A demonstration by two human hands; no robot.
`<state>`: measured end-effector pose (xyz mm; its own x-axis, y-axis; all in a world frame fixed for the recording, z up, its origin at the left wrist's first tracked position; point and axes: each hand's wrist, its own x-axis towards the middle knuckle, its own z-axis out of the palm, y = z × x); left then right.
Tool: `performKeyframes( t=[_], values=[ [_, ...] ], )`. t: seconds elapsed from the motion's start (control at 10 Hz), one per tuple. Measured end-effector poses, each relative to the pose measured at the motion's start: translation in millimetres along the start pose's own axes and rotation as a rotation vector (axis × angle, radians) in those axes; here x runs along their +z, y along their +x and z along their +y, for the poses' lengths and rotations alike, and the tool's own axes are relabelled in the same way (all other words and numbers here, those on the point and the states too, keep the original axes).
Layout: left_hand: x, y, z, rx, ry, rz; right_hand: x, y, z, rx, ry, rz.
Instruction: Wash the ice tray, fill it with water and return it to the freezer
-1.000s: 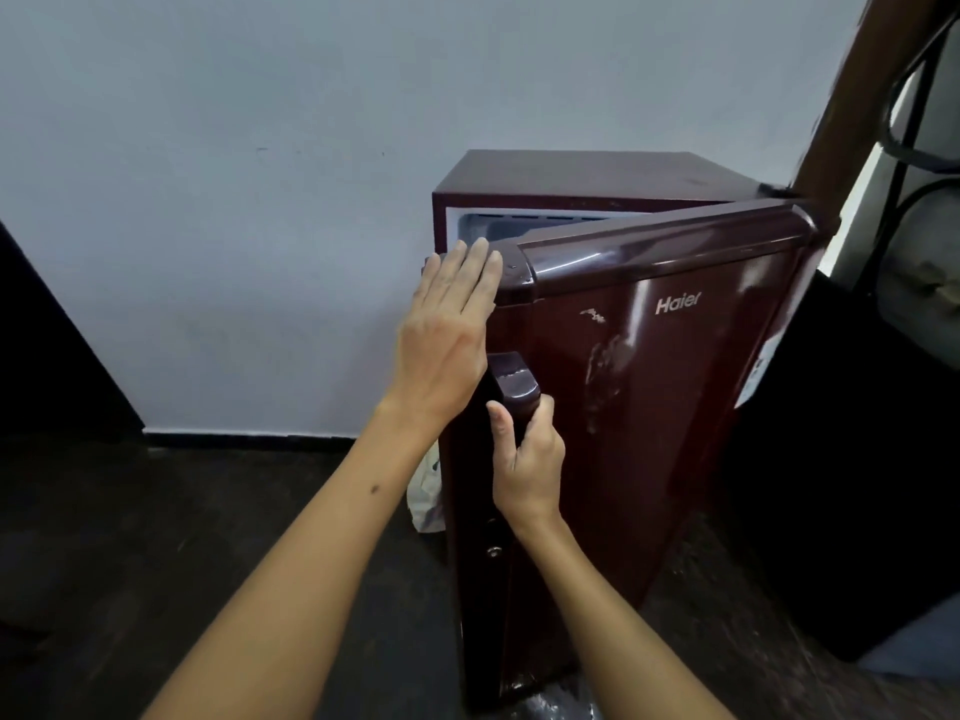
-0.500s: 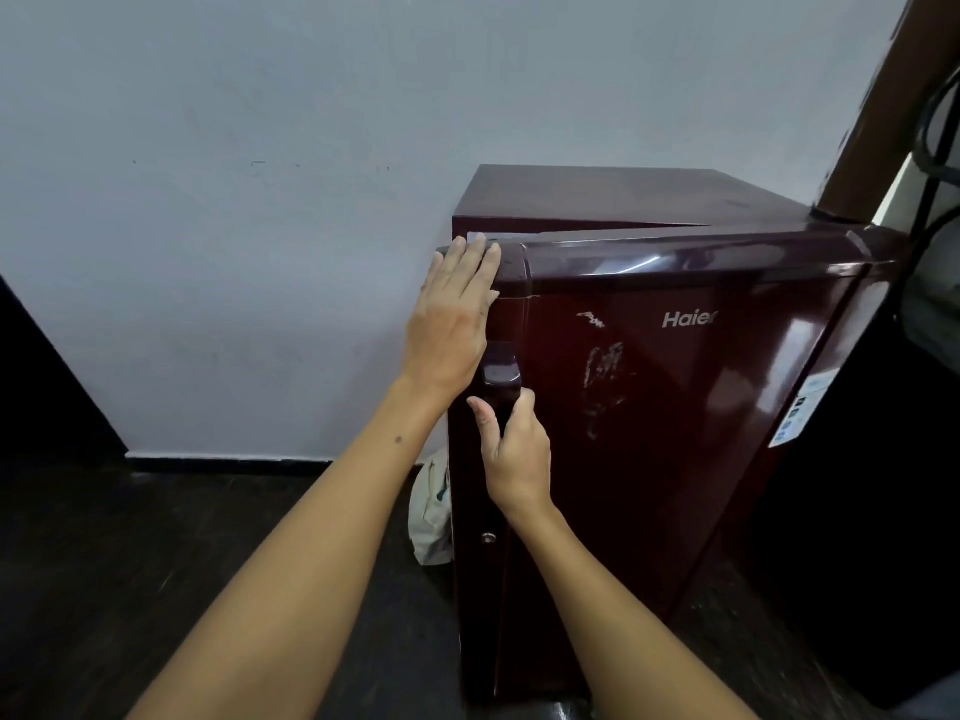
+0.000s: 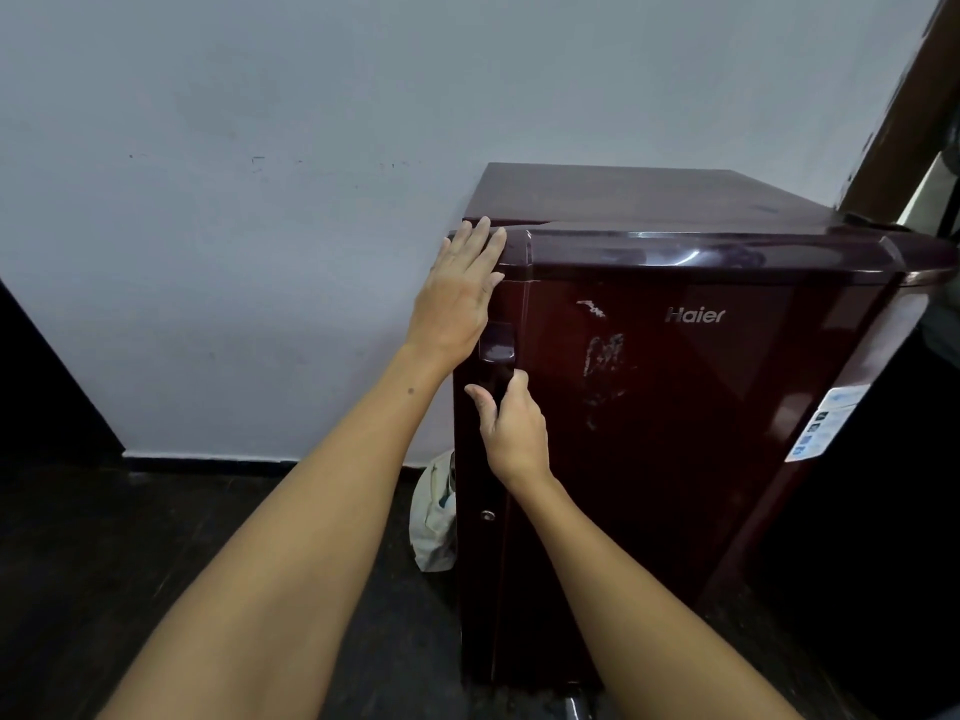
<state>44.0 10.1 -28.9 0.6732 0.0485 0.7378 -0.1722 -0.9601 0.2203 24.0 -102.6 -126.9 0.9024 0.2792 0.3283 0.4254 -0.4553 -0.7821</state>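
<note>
Pale grey-blue painted wall (image 3: pixel 234 200) fills the background from nine to twelve o'clock, meeting a dark floor (image 3: pixel 104 563) below. Against it at about two o'clock stands the small glossy maroon refrigerator (image 3: pixel 701 459), with its door (image 3: pixel 675 381) lying flush to the cabinet as far as I can see.

My left hand (image 3: pixel 460 298) lies flat with straight fingers on the door's top corner at twelve o'clock, gripping nothing; I judge I hold it there to press the seal home where the door is apt to spring back. My right hand (image 3: pixel 511 433), just below, has thumb and fingers loosely bent around the dark recessed handle (image 3: pixel 496 345) strip, touching its edge, though whether they truly clasp it I cannot tell.

Of the ice tray I see nothing: neither hand carries it, so I take it to be inside the freezer behind the door, and its heading and long axis are hidden. That would put the task at its close.

At six o'clock of the left hand, a crumpled white cloth bag (image 3: pixel 434 517) sits on the floor, touching the refrigerator's side.
</note>
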Motion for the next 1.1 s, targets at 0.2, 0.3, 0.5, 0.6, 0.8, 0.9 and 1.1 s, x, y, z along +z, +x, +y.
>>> performKeyframes(
  t=[0.2, 0.3, 0.5, 0.6, 0.8, 0.9, 1.1],
  values=[
    [4, 10, -5, -0.031, -0.037, -0.031, 4, 12, -1, 0.038, 0.013, -0.041],
    [5, 15, -8, -0.046, -0.047, -0.044, 5, 18, -2, 0.046, 0.022, -0.064],
    [9, 22, -14, -0.069, -0.075, -0.063, 7, 25, -2, 0.058, 0.036, -0.075],
    [10, 23, -15, -0.076, -0.105, -0.063, 8, 27, -2, 0.058, 0.025, -0.079],
    [10, 25, -15, -0.085, -0.126, -0.073, 4, 25, -4, 0.072, -0.026, -0.104],
    [11, 22, -11, -0.107, -0.104, -0.063, 0, 27, -8, 0.075, -0.123, -0.137],
    [20, 13, 22, -0.288, -0.1, 0.006, -30, 36, -8, 0.165, -0.144, -0.259]
  ],
)
